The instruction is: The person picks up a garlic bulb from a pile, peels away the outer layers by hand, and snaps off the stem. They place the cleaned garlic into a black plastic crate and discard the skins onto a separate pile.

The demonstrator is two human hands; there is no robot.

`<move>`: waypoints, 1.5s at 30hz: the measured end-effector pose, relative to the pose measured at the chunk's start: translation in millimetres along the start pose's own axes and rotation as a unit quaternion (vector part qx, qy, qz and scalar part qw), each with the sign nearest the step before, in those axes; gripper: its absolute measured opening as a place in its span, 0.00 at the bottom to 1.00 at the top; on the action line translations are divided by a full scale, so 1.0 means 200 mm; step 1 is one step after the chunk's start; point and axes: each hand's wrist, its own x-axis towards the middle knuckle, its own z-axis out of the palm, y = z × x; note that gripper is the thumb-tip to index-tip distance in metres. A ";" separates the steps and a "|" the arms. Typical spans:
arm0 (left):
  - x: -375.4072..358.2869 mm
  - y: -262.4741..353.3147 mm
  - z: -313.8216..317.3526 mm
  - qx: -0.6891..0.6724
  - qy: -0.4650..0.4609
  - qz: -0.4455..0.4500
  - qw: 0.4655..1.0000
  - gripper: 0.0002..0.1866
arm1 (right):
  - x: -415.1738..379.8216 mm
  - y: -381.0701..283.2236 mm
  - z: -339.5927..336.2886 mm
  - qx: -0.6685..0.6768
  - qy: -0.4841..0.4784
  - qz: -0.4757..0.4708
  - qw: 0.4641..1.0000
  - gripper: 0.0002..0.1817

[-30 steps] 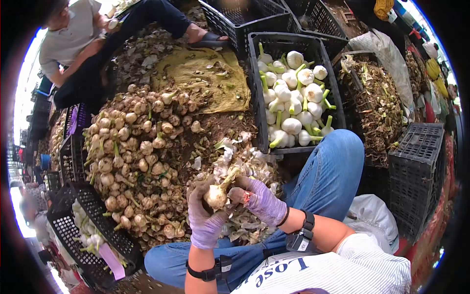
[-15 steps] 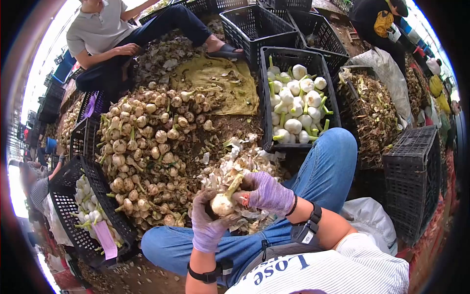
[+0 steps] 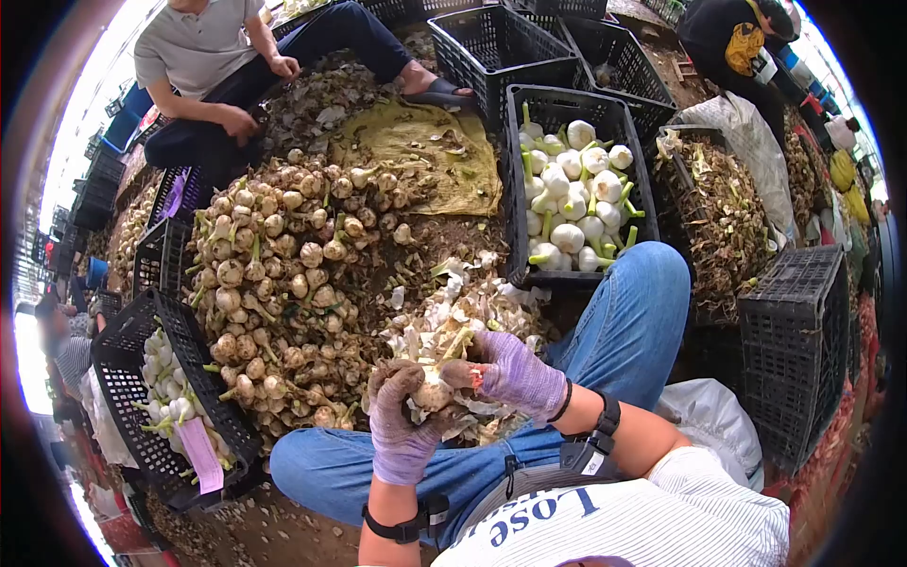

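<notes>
Between my two gloved hands is a garlic bulb (image 3: 433, 393) with a short green stem pointing up. My left hand (image 3: 404, 420), in a dirty purple glove, curls around the bulb from the left and below. With thumb and fingers closed at its upper right side, my right hand (image 3: 505, 371) touches the bulb near the stem; a bit of red shows by the thumb. Under and beyond the hands lies a heap of pale peeled garlic skins (image 3: 463, 317). To the left rises a large pile of unpeeled garlic (image 3: 274, 274).
A black crate of white cleaned garlic (image 3: 572, 198) stands beyond my right knee. Another crate (image 3: 123, 378) with garlic and a pink slip is at left. A crate of dry scraps (image 3: 718, 217) and an upturned crate (image 3: 794, 350) stand right. A person (image 3: 203, 57) sits opposite.
Around the garlic bulb, my fingers have shifted, covering more of it, and its stem tilts slightly differently. The seated person's raised arm has come down toward the lap.
</notes>
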 end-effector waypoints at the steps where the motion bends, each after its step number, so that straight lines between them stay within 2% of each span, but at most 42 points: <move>1: 0.00 0.01 0.00 0.000 -0.001 0.000 1.000 0.33 | 0.00 -0.03 0.01 -0.021 0.006 0.010 1.000 0.20; 4: -0.01 0.02 0.01 0.065 0.015 0.008 0.998 0.33 | -0.01 -0.12 -0.01 -0.043 -0.011 0.053 0.998 0.19; 6: -0.03 0.00 0.05 -0.100 0.054 -0.051 0.992 0.35 | -0.01 -0.13 -0.02 -0.044 -0.032 0.086 0.995 0.18; 7: -0.04 0.01 0.05 -0.101 0.053 -0.052 0.992 0.35 | -0.01 -0.11 -0.03 -0.029 -0.046 0.084 0.995 0.18; 8: -0.03 0.03 0.05 -0.241 0.071 -0.146 0.957 0.32 | 0.00 -0.10 -0.04 -0.015 -0.060 0.082 0.995 0.18; 9: -0.02 0.06 0.06 -0.373 0.088 -0.237 0.893 0.30 | 0.00 -0.09 -0.05 -0.015 -0.060 0.082 0.995 0.18; 10: 0.00 0.10 0.07 -0.365 0.067 -0.283 0.885 0.31 | 0.01 -0.08 -0.06 -0.116 -0.070 -0.018 0.991 0.18; 11: -0.01 0.05 0.06 -0.364 0.068 -0.283 0.885 0.31 | 0.01 -0.08 -0.07 -0.214 -0.079 -0.117 0.967 0.19; 12: -0.02 -0.04 0.03 -0.578 -0.010 -0.367 0.729 0.33 | 0.01 -0.10 -0.08 -0.307 -0.110 -0.163 0.931 0.20; 13: 0.00 -0.07 0.01 -0.744 -0.086 -0.420 0.513 0.36 | 0.02 -0.08 -0.08 -0.306 -0.111 -0.163 0.932 0.20; 14: 0.00 -0.07 0.02 -0.605 0.003 -0.517 0.606 0.41 | 0.03 -0.04 -0.07 -0.288 -0.094 -0.171 0.938 0.19; 15: 0.01 -0.07 0.03 -0.604 0.003 -0.518 0.606 0.41 | 0.02 -0.01 -0.06 -0.269 -0.076 -0.179 0.943 0.18; 16: 0.03 -0.07 0.05 -0.447 0.037 -0.483 0.752 0.41 | 0.00 -0.01 -0.06 -0.263 -0.035 -0.155 0.951 0.19; 17: 0.04 -0.07 0.06 -0.268 0.069 -0.425 0.862 0.40 | 0.00 0.01 -0.06 -0.264 -0.035 -0.156 0.951 0.19; 18: 0.03 -0.02 0.08 -0.186 0.099 -0.352 0.912 0.39 | 0.01 0.03 -0.07 -0.335 -0.017 -0.183 0.924 0.20; 19: 0.02 -0.03 0.09 -0.186 0.098 -0.352 0.912 0.39 | 0.02 0.05 -0.08 -0.403 0.002 -0.207 0.891 0.22; 20: 0.01 -0.03 0.10 -0.153 0.064 -0.289 0.943 0.38 | 0.00 0.02 -0.06 -0.266 -0.050 -0.040 0.962 0.22; 21: 0.01 -0.02 0.10 -0.118 0.030 -0.224 0.967 0.39 | 0.00 0.00 -0.06 -0.265 -0.051 -0.039 0.962 0.22; 22: 0.02 -0.01 0.07 -0.236 0.040 -0.317 0.918 0.39 | 0.01 -0.03 -0.06 0.051 -0.101 0.073 0.991 0.21; 23: 0.03 -0.03 0.02 -0.299 0.003 -0.347 0.889 0.36 | 0.01 -0.03 -0.06 0.362 -0.140 0.176 0.905 0.21; 24: 0.03 -0.03 -0.01 -0.323 0.000 -0.347 0.880 0.32 | 0.00 -0.03 -0.05 0.405 -0.127 0.172 0.889 0.19; 25: 0.04 -0.03 -0.02 -0.348 -0.005 -0.346 0.871 0.29 | 0.02 0.00 -0.07 0.405 -0.129 0.173 0.889 0.19; 26: 0.06 -0.04 -0.03 -0.347 -0.006 -0.347 0.871 0.29 | 0.04 0.02 -0.08 0.301 -0.144 0.130 0.934 0.18; 27: 0.08 -0.04 -0.03 -0.268 -0.002 -0.279 0.922 0.24 | 0.05 0.02 -0.09 0.193 -0.156 0.086 0.965 0.18; 28: 0.09 -0.04 -0.03 -0.187 0.002 -0.207 0.960 0.20 | 0.02 0.01 -0.10 0.087 -0.113 0.051 0.989 0.17; 29: 0.10 -0.03 -0.03 -0.188 0.000 -0.207 0.960 0.20 | 0.02 0.02 -0.10 0.087 -0.111 0.051 0.989 0.17; 31: 0.13 0.05 -0.04 -0.022 0.013 -0.230 0.973 0.09 | 0.04 0.05 -0.11 0.167 -0.057 0.133 0.975 0.17; 32: 0.16 0.10 -0.03 -0.021 0.028 -0.238 0.971 0.12 | 0.05 0.02 -0.11 0.259 -0.077 0.146 0.952 0.17; 33: 0.16 0.10 -0.05 -0.020 0.030 -0.238 0.970 0.12 | 0.05 -0.02 -0.10 0.259 -0.078 0.147 0.951 0.17; 35: 0.18 0.09 -0.10 -0.046 -0.021 -0.164 0.985 0.11 | 0.03 -0.11 -0.08 0.338 -0.031 0.135 0.931 0.16; 36: 0.19 0.12 -0.11 -0.023 -0.027 -0.136 0.990 0.11 | 0.03 -0.13 -0.09 0.364 -0.018 0.138 0.921 0.12; 37: 0.19 0.11 -0.13 -0.024 -0.028 -0.135 0.990 0.11 | 0.04 -0.12 -0.11 0.364 -0.017 0.138 0.921 0.12; 39: 0.16 0.08 -0.16 -0.134 -0.077 -0.105 0.982 0.11 | 0.09 -0.06 -0.17 0.394 0.036 -0.001 0.918 0.09; 40: 0.12 0.07 -0.15 -0.192 -0.047 -0.165 0.966 0.09 | 0.10 -0.05 -0.21 0.400 0.009 -0.053 0.915 0.08; 41: 0.11 0.04 -0.14 -0.192 -0.046 -0.166 0.966 0.09 | 0.09 -0.12 -0.18 0.354 0.074 -0.081 0.929 0.12; 43: 0.09 0.00 -0.10 -0.356 0.069 -0.167 0.917 0.10 | 0.05 -0.14 -0.15 0.328 0.099 -0.193 0.919 0.20; 44: 0.13 0.03 -0.06 -0.464 0.108 -0.176 0.861 0.11 | 0.03 -0.12 -0.13 0.329 0.099 -0.193 0.919 0.20; 45: 0.11 -0.02 -0.05 -0.499 0.146 -0.173 0.836 0.12 | 0.00 -0.11 -0.11 0.269 0.161 -0.234 0.920 0.24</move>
